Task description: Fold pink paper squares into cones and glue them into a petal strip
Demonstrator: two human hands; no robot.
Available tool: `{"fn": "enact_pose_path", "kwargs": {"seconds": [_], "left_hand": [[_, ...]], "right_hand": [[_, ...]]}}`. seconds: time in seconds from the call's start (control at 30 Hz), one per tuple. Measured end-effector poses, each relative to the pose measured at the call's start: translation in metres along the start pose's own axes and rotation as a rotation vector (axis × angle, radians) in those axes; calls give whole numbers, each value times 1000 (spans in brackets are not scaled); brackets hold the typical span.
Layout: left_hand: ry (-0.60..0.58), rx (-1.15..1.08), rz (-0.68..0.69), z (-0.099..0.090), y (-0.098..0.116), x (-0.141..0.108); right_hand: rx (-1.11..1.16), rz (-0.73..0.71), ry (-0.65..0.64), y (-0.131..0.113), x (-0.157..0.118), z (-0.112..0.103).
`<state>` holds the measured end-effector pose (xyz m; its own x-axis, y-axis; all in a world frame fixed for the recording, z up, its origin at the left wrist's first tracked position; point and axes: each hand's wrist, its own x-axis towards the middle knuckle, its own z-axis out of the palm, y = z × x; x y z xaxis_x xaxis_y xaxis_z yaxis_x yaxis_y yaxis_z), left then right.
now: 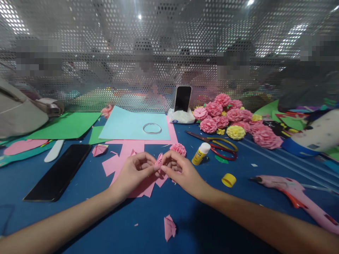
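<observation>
Between the fingertips of my left hand (137, 171) and my right hand (184, 173) is a small folded pink paper piece (159, 161). Both hands pinch it from opposite sides, a little above the table. Pink paper sheets (127, 155) lie under and behind the hands, partly hidden by them. Just beyond my right hand sits a ruffled pink paper flower (178, 149), with a yellow glue stick (200, 154) standing upright to its right. Nearer to me a folded pink paper piece (169, 227) lies on the blue table, and another pink folded piece (100, 150) rests left of the sheets.
Scissors (222, 144), a yellow cap (229, 180) and a pink glue gun (288, 190) lie on the right. Pink paper flowers (222, 120) are heaped behind them. A black phone (58, 173) lies left; another phone (183, 98) stands at the back, near a light blue sheet (127, 123).
</observation>
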<state>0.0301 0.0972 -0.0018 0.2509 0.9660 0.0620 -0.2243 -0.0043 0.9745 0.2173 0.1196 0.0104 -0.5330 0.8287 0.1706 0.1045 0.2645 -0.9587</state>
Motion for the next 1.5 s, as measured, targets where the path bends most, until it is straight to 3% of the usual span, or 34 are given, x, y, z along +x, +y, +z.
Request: {"fn": "enact_pose_path", "kwargs": {"seconds": [0.57,0.9,1.2,1.33,1.5], "left_hand": [[34,212,84,3,1,-1],[17,313,122,7,-3,-7],[68,296,95,1,8,-3],[59,283,70,-8,18,-14],[59,284,27,-30,30,-49]], "right_hand": [[-3,-43,11,0,1,0],[89,-52,103,-2,-4,4],[-20,-39,75,-10,-4,7],[-91,-44,36,-24,-23,3],[-481,-37,-187,-36,-68,-4]]}}
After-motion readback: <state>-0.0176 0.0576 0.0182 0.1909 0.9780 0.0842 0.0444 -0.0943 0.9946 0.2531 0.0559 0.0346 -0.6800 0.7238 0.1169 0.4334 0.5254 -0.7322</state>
